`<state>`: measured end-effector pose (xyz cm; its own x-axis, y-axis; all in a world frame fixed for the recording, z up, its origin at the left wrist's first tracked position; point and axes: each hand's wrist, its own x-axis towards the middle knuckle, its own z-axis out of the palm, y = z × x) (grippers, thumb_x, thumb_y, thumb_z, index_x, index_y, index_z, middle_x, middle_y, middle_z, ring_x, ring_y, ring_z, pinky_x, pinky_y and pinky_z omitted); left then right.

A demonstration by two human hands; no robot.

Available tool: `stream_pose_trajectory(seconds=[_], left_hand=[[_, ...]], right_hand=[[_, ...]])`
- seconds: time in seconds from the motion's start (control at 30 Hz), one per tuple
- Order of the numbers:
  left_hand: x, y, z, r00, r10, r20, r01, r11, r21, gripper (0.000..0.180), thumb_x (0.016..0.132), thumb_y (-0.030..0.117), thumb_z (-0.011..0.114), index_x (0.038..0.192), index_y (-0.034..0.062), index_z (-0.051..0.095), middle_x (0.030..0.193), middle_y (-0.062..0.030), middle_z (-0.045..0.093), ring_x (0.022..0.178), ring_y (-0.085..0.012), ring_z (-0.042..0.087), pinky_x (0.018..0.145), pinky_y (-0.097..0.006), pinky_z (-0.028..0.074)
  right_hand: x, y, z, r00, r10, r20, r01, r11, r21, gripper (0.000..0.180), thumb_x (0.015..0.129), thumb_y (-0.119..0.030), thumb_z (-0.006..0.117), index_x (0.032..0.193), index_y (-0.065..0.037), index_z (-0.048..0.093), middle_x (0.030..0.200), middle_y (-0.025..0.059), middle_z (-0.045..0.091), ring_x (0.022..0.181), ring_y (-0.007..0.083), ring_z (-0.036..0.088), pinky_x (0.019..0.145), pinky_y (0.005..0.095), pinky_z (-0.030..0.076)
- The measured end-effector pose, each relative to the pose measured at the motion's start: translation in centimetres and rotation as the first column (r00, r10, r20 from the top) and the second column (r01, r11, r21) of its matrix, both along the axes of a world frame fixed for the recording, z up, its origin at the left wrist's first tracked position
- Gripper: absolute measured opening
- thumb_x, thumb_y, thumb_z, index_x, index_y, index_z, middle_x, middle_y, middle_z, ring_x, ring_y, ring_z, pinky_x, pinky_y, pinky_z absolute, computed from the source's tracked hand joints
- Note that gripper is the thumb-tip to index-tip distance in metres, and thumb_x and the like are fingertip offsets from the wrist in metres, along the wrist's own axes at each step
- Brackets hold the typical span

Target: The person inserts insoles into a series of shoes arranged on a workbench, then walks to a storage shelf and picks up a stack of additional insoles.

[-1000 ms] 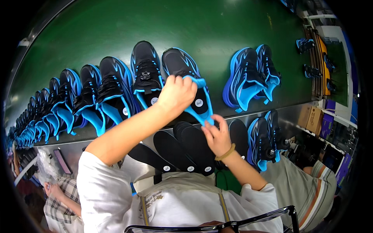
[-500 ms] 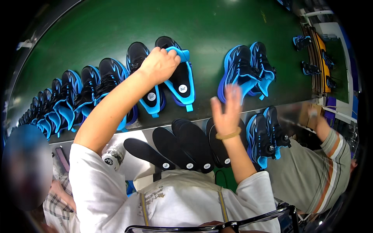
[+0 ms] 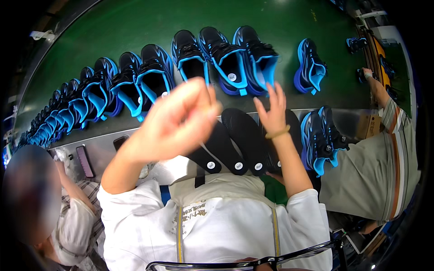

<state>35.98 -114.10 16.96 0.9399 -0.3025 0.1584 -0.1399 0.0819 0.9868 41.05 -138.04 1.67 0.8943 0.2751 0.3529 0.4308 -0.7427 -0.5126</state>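
My left hand point(image 3: 181, 122), blurred, hovers above the black insoles point(image 3: 240, 135), fingers curled in toward the thumb; nothing shows in it. My right hand point(image 3: 273, 109) has its fingers spread, fingertips close to the heel of a black and blue sports shoe point(image 3: 253, 43); I cannot tell whether they touch. Left of that shoe stands another shoe point(image 3: 220, 47) with a white round label on the insole inside. A single shoe point(image 3: 309, 67) stands apart to the right. The insoles, with white round labels at their heels, lie at the near edge, partly behind my hands.
A long row of similar shoes point(image 3: 101, 88) curves away left along the green table point(image 3: 149, 22). A pair of shoes point(image 3: 316, 140) sits right of the insoles. A phone point(image 3: 85, 161) lies at the left. Co-workers are on both sides, one reaching toward a rack point(image 3: 377, 63).
My left hand has let go of a shoe's tongue and come back toward me. One shoe of the right-hand pair now stands against the row. My right hand is now near its heel.
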Motion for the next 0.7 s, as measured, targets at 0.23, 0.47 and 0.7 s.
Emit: stream_pose_trajectory(seconds=[0.23, 0.47, 0.7], left_hand=[[-5.4, -3.4, 4.7, 0.618, -0.155, 0.771, -0.218, 0.908, 0.358, 0.013, 0.060, 0.009, 0.062, 0.071, 0.0088, 0.054, 0.057, 0.0001, 0.033, 0.047, -0.0130, 0.031, 0.043, -0.027, 0.023], [-5.3, -5.7, 6.3, 0.552, 0.128, 0.824, -0.439, 0.885, 0.156, 0.035, 0.047, 0.018, 0.064, 0.078, 0.0188, 0.049, 0.066, 0.0010, 0.043, 0.063, -0.0162, 0.042, 0.060, -0.029, 0.034], [7.3, -5.8, 0.2, 0.691, -0.042, 0.722, -0.383, 0.825, 0.415, 0.026, 0.068, 0.033, 0.061, 0.076, 0.0083, 0.058, 0.053, -0.0060, 0.049, 0.047, -0.0245, 0.044, 0.046, -0.031, 0.038]], right_hand=[[-13.5, 2.3, -1.5, 0.885, 0.201, -0.419, -0.408, 0.770, -0.492, 0.042, 0.060, -0.036, 0.064, 0.087, -0.007, 0.050, 0.083, 0.0084, 0.046, 0.081, 0.0232, 0.042, 0.067, 0.0343, 0.034], [-14.9, 2.2, -2.3, 0.917, 0.102, -0.386, -0.315, 0.778, -0.543, 0.047, 0.057, -0.038, 0.066, 0.085, -0.005, 0.048, 0.093, 0.0122, 0.046, 0.088, 0.0244, 0.040, 0.078, 0.0357, 0.030], [-13.2, -0.6, 1.7, 0.885, 0.264, -0.383, -0.313, 0.947, -0.071, 0.043, 0.056, -0.030, 0.068, 0.088, -0.006, 0.051, 0.098, 0.0124, 0.046, 0.095, 0.0279, 0.041, 0.083, 0.0392, 0.029]])
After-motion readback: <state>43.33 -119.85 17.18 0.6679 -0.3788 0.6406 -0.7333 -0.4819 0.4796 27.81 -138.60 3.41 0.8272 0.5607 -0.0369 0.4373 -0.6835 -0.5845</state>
